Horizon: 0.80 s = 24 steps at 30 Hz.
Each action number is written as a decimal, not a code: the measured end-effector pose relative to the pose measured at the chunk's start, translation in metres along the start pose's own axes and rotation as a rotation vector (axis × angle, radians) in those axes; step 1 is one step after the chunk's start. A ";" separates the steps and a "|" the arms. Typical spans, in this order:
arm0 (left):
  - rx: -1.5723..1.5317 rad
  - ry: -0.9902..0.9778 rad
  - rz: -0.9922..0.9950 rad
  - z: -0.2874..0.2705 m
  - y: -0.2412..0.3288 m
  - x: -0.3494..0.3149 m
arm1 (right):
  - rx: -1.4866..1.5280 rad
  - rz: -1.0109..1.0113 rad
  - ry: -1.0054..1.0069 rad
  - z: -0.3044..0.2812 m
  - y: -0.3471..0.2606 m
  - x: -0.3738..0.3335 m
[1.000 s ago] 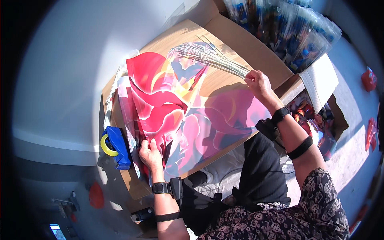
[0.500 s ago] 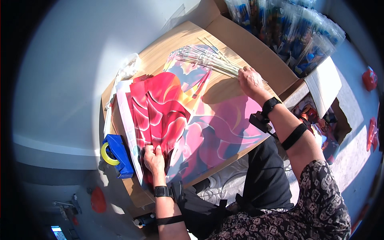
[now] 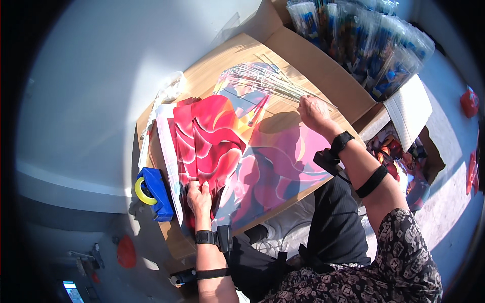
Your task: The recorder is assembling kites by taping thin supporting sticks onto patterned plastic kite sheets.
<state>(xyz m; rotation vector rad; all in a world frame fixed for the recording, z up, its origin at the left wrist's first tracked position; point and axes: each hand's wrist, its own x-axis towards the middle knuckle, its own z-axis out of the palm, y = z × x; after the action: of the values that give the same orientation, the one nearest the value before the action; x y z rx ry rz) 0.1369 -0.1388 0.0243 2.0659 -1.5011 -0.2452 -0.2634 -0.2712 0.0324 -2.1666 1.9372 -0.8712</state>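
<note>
Red sheets (image 3: 212, 136) lie near the left edge of the table (image 3: 237, 46), on a larger pink sheet (image 3: 283, 161) that reaches the near edge. I see the left hand (image 3: 200, 198) pinching their lower end between thumb and fingers, its palm hidden from me. The right hand (image 3: 314, 112) bends over the ends of thin sticks (image 3: 283, 87) by the right edge; its fingertips are tucked away, so I cannot tell whether it grips. Past that edge, my view cuts off clear bags (image 3: 376, 50), their contents hard to make out.
</note>
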 end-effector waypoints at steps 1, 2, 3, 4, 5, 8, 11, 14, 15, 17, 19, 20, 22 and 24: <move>-0.012 0.017 0.012 -0.001 0.006 -0.004 | 0.051 -0.002 -0.004 -0.004 -0.005 -0.007; -0.015 0.016 0.009 -0.003 0.020 -0.008 | 0.048 -0.004 -0.006 -0.011 -0.011 -0.015; 0.087 0.183 0.201 -0.006 0.031 -0.012 | 0.163 0.032 -0.040 -0.016 -0.021 -0.025; 0.190 0.347 0.390 -0.006 0.042 -0.018 | 0.277 0.069 -0.076 -0.022 -0.032 -0.036; 0.054 0.255 0.319 -0.008 0.054 -0.026 | 0.343 0.119 -0.143 -0.027 -0.047 -0.050; -0.417 -0.028 0.163 0.011 0.076 -0.049 | 0.654 0.235 -0.225 -0.034 -0.083 -0.101; -0.822 -0.244 -0.072 0.030 0.108 -0.086 | 0.904 0.343 -0.275 -0.024 -0.112 -0.165; -0.994 -0.279 -0.230 0.033 0.125 -0.123 | 0.929 0.386 -0.285 -0.017 -0.139 -0.216; -1.007 -0.291 -0.254 0.038 0.115 -0.132 | 0.940 0.402 -0.304 -0.015 -0.145 -0.229; -1.020 -0.307 -0.287 0.041 0.104 -0.145 | 0.947 0.420 -0.358 -0.013 -0.149 -0.245; -0.956 -0.339 -0.198 0.036 0.100 -0.152 | 0.935 0.396 -0.396 -0.016 -0.146 -0.247; -0.957 -0.340 -0.204 0.033 0.099 -0.154 | 0.927 0.363 -0.427 -0.019 -0.145 -0.245; -0.904 -0.350 -0.159 0.028 0.100 -0.155 | 0.929 0.370 -0.440 -0.021 -0.147 -0.243; -0.890 -0.328 -0.152 0.028 0.093 -0.156 | 0.965 0.296 -0.471 -0.021 -0.151 -0.242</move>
<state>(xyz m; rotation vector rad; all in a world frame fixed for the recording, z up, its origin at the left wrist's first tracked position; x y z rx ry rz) -0.0067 -0.0241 0.0240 1.4334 -1.0864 -1.1289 -0.1465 -0.0101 0.0342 -1.3116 1.1769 -0.8701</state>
